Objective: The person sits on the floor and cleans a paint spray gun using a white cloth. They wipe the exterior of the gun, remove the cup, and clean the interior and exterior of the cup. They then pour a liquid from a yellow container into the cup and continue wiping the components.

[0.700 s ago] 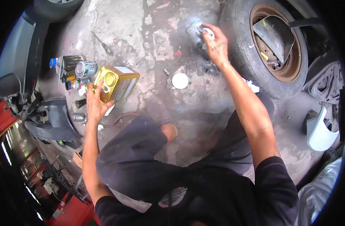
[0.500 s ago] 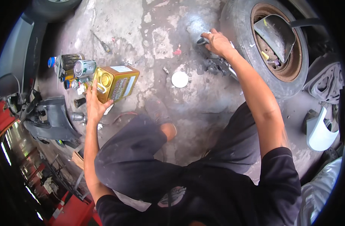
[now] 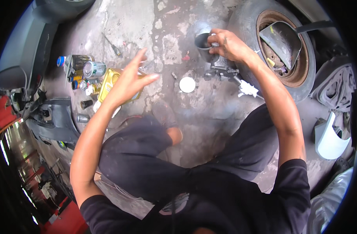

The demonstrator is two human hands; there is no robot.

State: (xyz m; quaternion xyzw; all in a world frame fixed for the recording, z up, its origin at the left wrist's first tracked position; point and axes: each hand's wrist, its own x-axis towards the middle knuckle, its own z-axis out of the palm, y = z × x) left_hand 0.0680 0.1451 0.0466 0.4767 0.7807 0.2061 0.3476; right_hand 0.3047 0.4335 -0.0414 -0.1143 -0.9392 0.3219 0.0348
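My left hand (image 3: 127, 80) hangs over a rectangular gold metal can (image 3: 107, 84) with its fingers spread, holding nothing and hiding much of the can. Toward the far right, my right hand (image 3: 228, 46) is closed at the rim of a dark open-topped cup (image 3: 204, 46), with bent fingers along its right side. Just below that hand lies a grey spray gun (image 3: 224, 70), partly covered by it; whether cup and gun are joined I cannot tell. A round white lid (image 3: 187, 84) lies on the floor between my hands.
Several small cans and bottles (image 3: 94, 69) cluster left of the gold can. A screwdriver (image 3: 113, 45) lies farther off. At right, a tyre on a rusty rim (image 3: 241, 23) holds a dark panel; a white crumpled rag (image 3: 247, 89) lies beside it. A dark bumper piece (image 3: 55, 121) sits at left.
My left hand has let go of the gold can and moved up and right, fingers spreading. My right hand has shifted slightly; the cup's open mouth now shows beside it.
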